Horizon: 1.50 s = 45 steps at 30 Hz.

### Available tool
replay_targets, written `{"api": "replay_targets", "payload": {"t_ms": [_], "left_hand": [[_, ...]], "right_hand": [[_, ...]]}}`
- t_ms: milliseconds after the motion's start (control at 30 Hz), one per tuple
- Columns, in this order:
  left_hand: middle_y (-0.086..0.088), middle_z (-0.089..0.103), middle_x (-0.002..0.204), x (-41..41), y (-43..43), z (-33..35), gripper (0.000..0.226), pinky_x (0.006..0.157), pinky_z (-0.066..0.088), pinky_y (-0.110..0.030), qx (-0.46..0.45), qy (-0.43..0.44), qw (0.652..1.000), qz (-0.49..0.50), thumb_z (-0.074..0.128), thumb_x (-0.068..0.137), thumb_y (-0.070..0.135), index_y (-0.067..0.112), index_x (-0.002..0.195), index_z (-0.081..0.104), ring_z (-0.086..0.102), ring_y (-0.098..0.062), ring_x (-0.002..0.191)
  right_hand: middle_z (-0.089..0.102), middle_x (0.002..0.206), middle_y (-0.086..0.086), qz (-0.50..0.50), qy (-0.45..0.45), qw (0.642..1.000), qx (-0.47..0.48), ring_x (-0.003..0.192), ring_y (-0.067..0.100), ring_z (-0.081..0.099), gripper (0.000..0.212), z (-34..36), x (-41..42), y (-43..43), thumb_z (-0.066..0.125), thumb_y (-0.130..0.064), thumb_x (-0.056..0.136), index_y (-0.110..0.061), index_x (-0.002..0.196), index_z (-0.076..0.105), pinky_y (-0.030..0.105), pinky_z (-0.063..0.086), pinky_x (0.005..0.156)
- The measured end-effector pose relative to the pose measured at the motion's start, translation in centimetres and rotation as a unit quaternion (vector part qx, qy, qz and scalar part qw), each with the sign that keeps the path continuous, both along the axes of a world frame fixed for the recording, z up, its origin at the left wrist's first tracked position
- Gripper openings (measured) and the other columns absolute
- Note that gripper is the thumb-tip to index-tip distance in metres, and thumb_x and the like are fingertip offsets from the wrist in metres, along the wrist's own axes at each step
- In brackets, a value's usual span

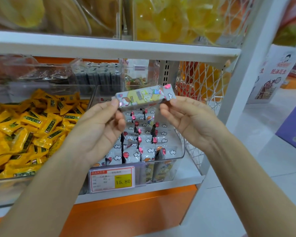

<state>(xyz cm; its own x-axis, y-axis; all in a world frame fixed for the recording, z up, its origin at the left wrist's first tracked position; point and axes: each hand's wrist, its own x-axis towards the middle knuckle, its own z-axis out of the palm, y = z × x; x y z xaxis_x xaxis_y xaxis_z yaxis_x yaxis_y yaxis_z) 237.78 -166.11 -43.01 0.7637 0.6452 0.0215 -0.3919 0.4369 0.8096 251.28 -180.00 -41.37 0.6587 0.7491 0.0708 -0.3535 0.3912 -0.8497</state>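
Observation:
A small grey snack packet [143, 96] with cartoon figures, clouds and a pink balloon is held level above a clear plastic bin [179, 151]. My left hand [101, 124] pinches its left end between thumb and fingers. Its right end is pinched by my right hand [186, 117]. The bin below holds several packets of the same kind [143, 139], standing in rows.
A bin of yellow wrapped sweets [24, 127] sits to the left. A price tag reading 15.80 [112, 179] hangs on the shelf front. Clear bins with dark packets [96, 77] stand behind. A white wire mesh side panel [200, 86] and white shelf post [246, 69] are at right.

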Motion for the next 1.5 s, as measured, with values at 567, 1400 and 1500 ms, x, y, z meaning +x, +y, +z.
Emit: {"api": "replay_targets", "payload": {"t_ms": [567,1400,1500], "left_hand": [[-0.001,0.071,0.080,-0.3,-1.6,0.6,0.027,0.063,0.053,-0.019,0.150,-0.051,0.987,0.023,0.052,0.083,-0.007,0.009,0.105,0.056,0.069,-0.013,0.075],[-0.004,0.060,0.098,-0.1,-1.3,-0.1,0.026,0.068,0.056,-0.022,0.326,0.062,0.936,0.115,0.063,0.083,0.004,0.019,0.104,0.059,0.071,-0.013,0.077],[-0.004,0.061,0.095,-0.2,-1.5,0.0,0.021,0.064,0.055,-0.018,0.359,0.072,0.919,0.144,0.065,0.082,0.004,0.018,0.094,0.056,0.071,-0.012,0.072]], "right_hand": [[0.063,0.072,0.019,-0.024,0.147,0.989,0.023,0.056,0.020,0.067,0.007,0.1,-0.1,0.3,0.045,0.004,0.091,0.003,0.095,0.050,0.021,0.054,0.049],[0.059,0.101,0.011,-0.066,-0.290,0.950,-0.099,0.092,0.024,0.065,0.012,-0.6,-0.5,0.5,0.064,-0.008,0.085,-0.016,0.094,0.065,0.030,0.058,0.066],[0.062,0.093,0.006,-0.096,-0.312,0.941,-0.090,0.084,0.016,0.066,0.010,-0.7,-0.7,0.7,0.064,-0.007,0.085,-0.017,0.089,0.065,0.023,0.055,0.062]]}}
